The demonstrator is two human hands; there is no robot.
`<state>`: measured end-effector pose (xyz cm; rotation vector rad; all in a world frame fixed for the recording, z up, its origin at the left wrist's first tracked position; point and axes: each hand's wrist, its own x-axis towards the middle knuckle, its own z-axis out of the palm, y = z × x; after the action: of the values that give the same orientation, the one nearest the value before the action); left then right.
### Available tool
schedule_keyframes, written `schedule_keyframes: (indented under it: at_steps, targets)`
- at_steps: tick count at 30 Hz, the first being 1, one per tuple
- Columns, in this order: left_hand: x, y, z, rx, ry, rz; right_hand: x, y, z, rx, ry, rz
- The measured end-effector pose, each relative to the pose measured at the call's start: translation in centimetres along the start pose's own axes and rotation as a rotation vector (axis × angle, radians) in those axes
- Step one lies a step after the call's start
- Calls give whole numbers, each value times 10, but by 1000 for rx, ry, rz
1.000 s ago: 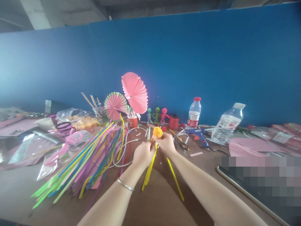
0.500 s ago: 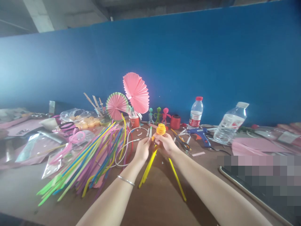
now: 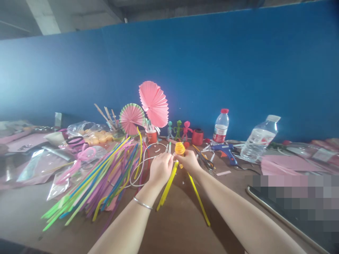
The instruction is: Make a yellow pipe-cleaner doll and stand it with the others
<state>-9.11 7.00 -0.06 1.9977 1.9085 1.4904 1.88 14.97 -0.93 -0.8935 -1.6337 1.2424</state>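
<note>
An orange coiled pipe cleaner [image 3: 180, 148], wound into a small rounded shape, sits at the fingertips of my right hand [image 3: 190, 161], which is closed on it. Beside it on the left, my left hand [image 3: 161, 169] has its fingers bent and pressed together near the coil's lower side; what they pinch is hidden behind the knuckles. A small orange piece [image 3: 181, 165] shows just below the right fingers. Under the hands, several yellow pipe cleaners [image 3: 167, 188] lie in a bundle on the table, and another yellow pipe cleaner [image 3: 200, 203] slants out beneath my right wrist.
Many coloured pipe cleaners [image 3: 92, 187] are heaped at left. Behind stand pink paper fans [image 3: 153, 104], little pipe-cleaner figures [image 3: 178, 129], a red spool [image 3: 197, 137] and water bottles [image 3: 221, 127]. Scissors [image 3: 208, 162] and a blue glue gun [image 3: 229, 153] lie at right.
The orange coil has shifted slightly left and down and tilted. My left hand has turned over, so its back now faces up, and a small orange piece shows below.
</note>
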Motion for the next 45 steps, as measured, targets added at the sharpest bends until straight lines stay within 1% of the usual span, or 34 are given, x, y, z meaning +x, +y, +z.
schedule_keyframes:
  at_steps: [2, 3, 5, 7, 8, 10, 12, 14, 16, 18, 20, 22, 24, 26, 27, 30, 31, 33, 34, 36, 38, 40, 43, 45]
  targets:
    - [2, -2, -1, -30, 38, 9, -1, -1, 1, 65, -64, 27]
    - [2, -3, -1, -57, 55, -10, -2, -2, 3, 139, -90, 34]
    - [3, -6, 1, -138, 66, -97, -3, -4, 7, 347, -137, 48]
    - [4, -9, 4, -242, 26, -202, -4, -5, 12, 544, -156, 63]
    - [3, -10, 6, -291, -11, -238, -4, -5, 14, 609, -145, 70]
    - [2, -10, 10, -360, -88, -272, -3, -2, 18, 669, -91, 79]
    - [0, -9, 13, -363, -126, -287, -2, 3, 20, 671, -15, 82]
    - [-2, -7, 15, -327, -163, -292, -2, 8, 21, 623, 59, 90]
    - [-4, -5, 16, -276, -217, -276, -2, 9, 20, 522, 131, 104]
    - [-5, -4, 16, -201, -251, -233, -4, 6, 17, 379, 174, 84]
    - [-5, -2, 13, -81, -209, -175, -6, 1, 13, 231, 195, 28]
    - [-4, -2, 8, 21, -120, -111, -7, -4, 10, 126, 194, -12]
    - [-1, -2, 2, 28, -42, -70, -8, -5, 8, 84, 163, -2]
    - [3, -4, -3, -80, -5, -91, -8, -4, 10, 107, 90, 25]
    - [5, -5, -4, -166, 7, -133, -9, -3, 12, 149, 46, 34]
    - [8, -9, 0, -526, 28, -335, -10, -1, 19, 392, -58, 39]
    - [8, -10, 2, -670, 15, -402, -11, -1, 22, 483, -68, 38]
    - [6, -11, 9, -943, -47, -512, -12, -1, 26, 619, -46, 54]
    - [5, -11, 11, -1050, -82, -559, -13, -1, 28, 657, -22, 68]
    - [2, -10, 15, -1181, -123, -648, -13, -2, 30, 685, 27, 96]
    - [0, -8, 17, -1218, -133, -714, -14, -3, 30, 676, 84, 107]
    - [0, -8, 18, -1203, -151, -722, -14, -4, 30, 642, 157, 100]
    - [0, -8, 19, -1102, -184, -628, -14, -6, 27, 540, 254, 87]
    - [1, -8, 18, -935, -180, -523, -13, -6, 25, 451, 268, 84]
